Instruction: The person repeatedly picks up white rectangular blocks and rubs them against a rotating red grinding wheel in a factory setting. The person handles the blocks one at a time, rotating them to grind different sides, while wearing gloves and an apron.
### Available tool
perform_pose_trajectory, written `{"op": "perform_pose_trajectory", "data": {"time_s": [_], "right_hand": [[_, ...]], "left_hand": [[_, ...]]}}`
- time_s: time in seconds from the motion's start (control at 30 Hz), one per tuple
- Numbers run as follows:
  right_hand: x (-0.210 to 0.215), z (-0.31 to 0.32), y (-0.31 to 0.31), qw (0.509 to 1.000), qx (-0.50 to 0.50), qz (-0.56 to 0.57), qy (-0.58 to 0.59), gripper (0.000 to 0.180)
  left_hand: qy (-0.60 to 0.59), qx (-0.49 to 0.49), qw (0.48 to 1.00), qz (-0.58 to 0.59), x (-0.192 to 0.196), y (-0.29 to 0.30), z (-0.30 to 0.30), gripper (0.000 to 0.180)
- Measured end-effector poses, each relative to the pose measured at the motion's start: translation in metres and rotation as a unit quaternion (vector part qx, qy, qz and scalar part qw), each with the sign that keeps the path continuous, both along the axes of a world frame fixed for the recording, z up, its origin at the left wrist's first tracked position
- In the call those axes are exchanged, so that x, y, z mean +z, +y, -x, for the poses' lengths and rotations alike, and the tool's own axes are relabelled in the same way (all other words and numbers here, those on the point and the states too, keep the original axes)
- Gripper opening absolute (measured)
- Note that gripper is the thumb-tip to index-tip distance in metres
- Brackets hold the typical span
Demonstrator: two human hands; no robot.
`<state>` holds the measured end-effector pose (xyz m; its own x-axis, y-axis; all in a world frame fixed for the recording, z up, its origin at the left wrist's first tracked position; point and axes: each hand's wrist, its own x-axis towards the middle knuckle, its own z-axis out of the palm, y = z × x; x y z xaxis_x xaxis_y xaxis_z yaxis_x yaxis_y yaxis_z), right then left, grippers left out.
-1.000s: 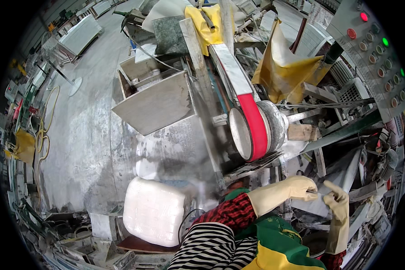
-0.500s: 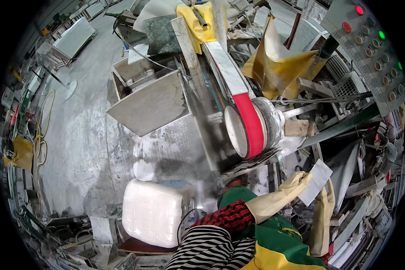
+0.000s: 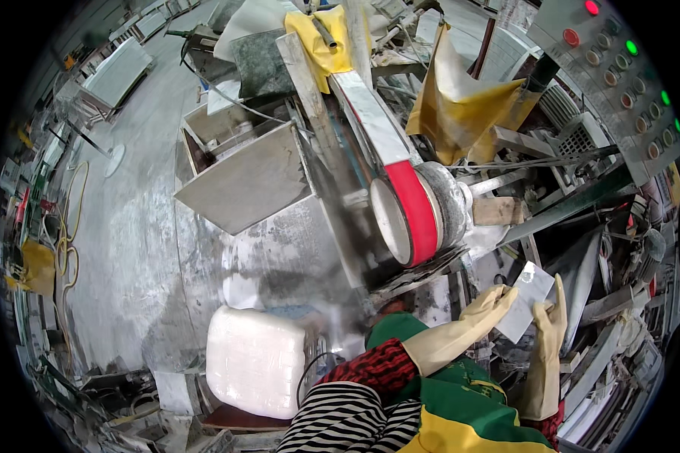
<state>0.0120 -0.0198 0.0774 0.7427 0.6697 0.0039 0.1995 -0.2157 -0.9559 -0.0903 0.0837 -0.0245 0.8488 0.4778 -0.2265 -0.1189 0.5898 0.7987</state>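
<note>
Both my hands wear cream rubber gloves. My left hand (image 3: 485,311) grips the left edge of a flat pale grey plate (image 3: 527,300), and my right hand (image 3: 549,332) holds its right side with fingers pointing up. The plate sits tilted, below and to the right of the belt sander's drum (image 3: 400,215), which carries a red abrasive belt (image 3: 415,208). Neither the plate nor my hands touch the belt.
A dusty metal hopper (image 3: 243,181) stands left of the belt. Below it lies a white plastic canister (image 3: 255,361). A control panel (image 3: 619,83) with red and green lights is at the upper right. Yellow cloth (image 3: 461,113) hangs behind the drum. Metal parts crowd the right side.
The plate has turned from edge-on to broadside in my hands and moved slightly left and up. My right hand has risen along the plate's right side.
</note>
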Motion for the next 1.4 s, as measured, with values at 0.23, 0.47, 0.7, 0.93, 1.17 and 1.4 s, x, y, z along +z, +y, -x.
{"op": "perform_pose_trajectory", "data": {"time_s": [0.23,0.47,0.7,0.93,1.17,1.4], "right_hand": [[-0.010,-0.033,0.005,0.999,-0.011,-0.018,0.031,0.047],[-0.031,-0.030,0.021,0.965,-0.017,-0.109,0.237,0.045],[-0.029,-0.023,0.007,0.958,0.030,-0.116,0.261,0.056],[-0.017,-0.027,-0.012,0.954,0.024,-0.138,0.266,0.054],[-0.023,-0.036,-0.036,0.953,-0.010,-0.159,0.259,0.052],[-0.026,-0.037,-0.050,0.946,-0.030,-0.171,0.273,0.053]], "left_hand": [[0.076,-0.091,0.993,-0.019,0.036,0.015,0.033,0.090],[0.184,-0.032,0.967,-0.171,0.059,0.043,0.040,0.072],[0.036,0.022,0.999,0.008,-0.014,0.047,0.004,0.040],[0.055,-0.076,0.995,0.035,0.008,0.039,-0.009,0.040],[-0.040,-0.108,0.993,0.004,0.022,0.024,-0.024,0.050],[-0.041,-0.136,0.986,-0.084,0.020,0.032,-0.033,0.042]]}}
